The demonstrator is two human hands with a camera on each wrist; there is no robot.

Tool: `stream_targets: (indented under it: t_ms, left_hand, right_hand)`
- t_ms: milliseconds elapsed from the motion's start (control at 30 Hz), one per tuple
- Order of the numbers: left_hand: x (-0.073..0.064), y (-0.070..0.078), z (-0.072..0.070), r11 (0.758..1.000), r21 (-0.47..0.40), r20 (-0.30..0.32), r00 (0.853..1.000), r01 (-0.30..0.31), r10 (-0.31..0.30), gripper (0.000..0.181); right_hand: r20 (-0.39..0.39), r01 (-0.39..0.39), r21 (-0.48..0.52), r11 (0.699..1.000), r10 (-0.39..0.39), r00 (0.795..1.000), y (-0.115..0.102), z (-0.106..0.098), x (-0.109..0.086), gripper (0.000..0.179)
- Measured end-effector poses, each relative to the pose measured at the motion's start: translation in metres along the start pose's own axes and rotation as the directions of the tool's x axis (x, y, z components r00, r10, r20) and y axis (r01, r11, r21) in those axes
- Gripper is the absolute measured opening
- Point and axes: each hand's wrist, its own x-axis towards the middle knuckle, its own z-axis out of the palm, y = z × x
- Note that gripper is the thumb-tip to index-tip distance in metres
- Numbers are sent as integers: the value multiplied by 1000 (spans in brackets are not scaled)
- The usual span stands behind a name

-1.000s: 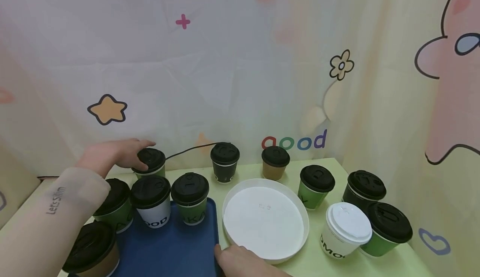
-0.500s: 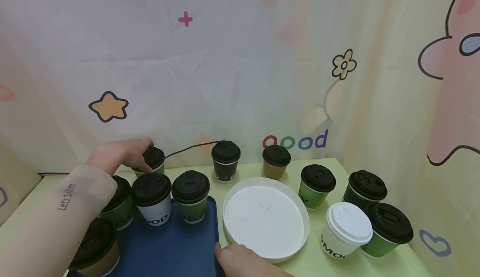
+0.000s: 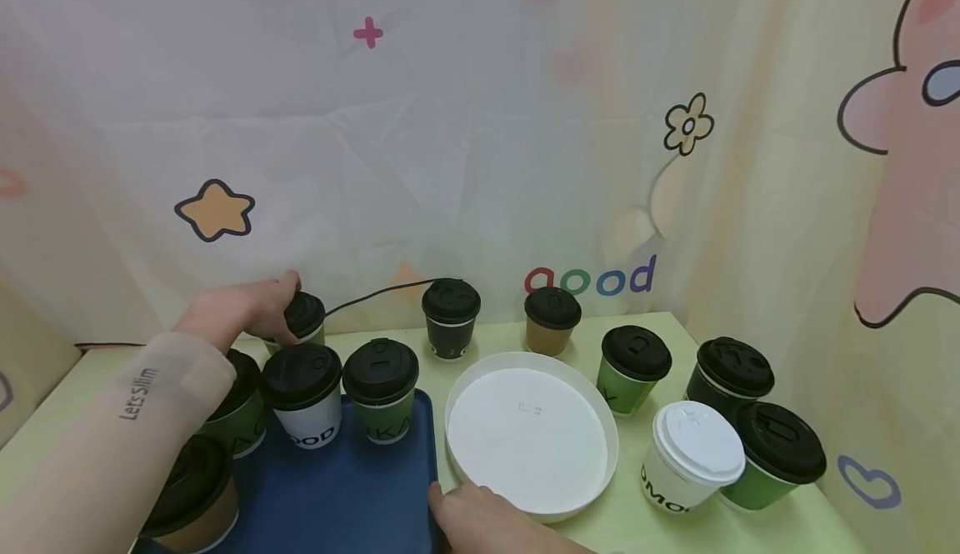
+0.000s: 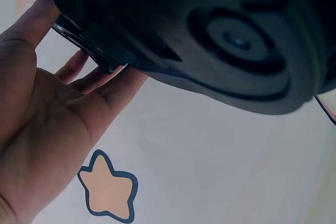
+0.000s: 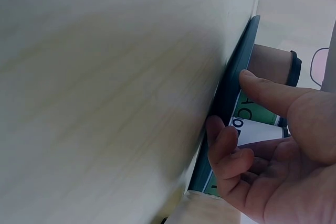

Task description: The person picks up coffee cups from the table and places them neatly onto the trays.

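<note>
At the table's back left, my left hand [image 3: 251, 311] grips a green paper cup with a black lid [image 3: 306, 314], thumb and fingers round the lid. Its lower part is hidden behind the other cups. In the left wrist view a large black lid [image 4: 236, 40] fills the top, with my fingers reaching behind it. My right hand [image 3: 498, 522] holds the right edge of the blue tray [image 3: 337, 496], thumb at the rim and fingers curled below. On the tray stand a white cup [image 3: 307, 425], a green cup [image 3: 386, 422], another green cup [image 3: 240, 421] and a brown cup [image 3: 202, 512].
A round white dish [image 3: 528, 437] sits right of the tray. Behind it stand a black cup [image 3: 452, 337] and a small brown cup [image 3: 549, 337]. Several lidded cups cluster at right, including a white-lidded cup [image 3: 682, 471]. A printed curtain [image 3: 480, 162] hangs behind the table.
My left hand has come down onto the back left green cup and its fingers have closed round the lid. My right hand stays on the tray's edge.
</note>
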Motion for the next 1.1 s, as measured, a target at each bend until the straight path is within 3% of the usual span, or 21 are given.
stream_targets:
  t_ms: [167, 433, 667, 933, 1100]
  left_hand:
    - [-2, -2, 2, 1000, 27, -15, 1000, -4, 4, 101]
    - [-8, -8, 2, 996, 90, -95, 995, 12, -3, 96]
    - [-14, -13, -2, 999, 45, -156, 988, 1, 6, 95]
    - [-23, -17, -6, 999, 47, -300, 953, -17, 31, 93]
    - [-27, -16, -12, 998, 26, -363, 929, -62, 67, 95]
  right_hand:
    - [27, -23, 39, 999, 22, 999, 2, 2, 2, 52]
    - [13, -23, 22, 999, 23, 1000, 1, 3, 4, 52]
    - [30, -37, 29, 999, 37, 999, 2, 4, 5, 53]
    - [42, -29, 42, 999, 27, 999, 1, 2, 2, 54]
    - [45, -25, 59, 998, 22, 999, 1, 1, 1, 57]
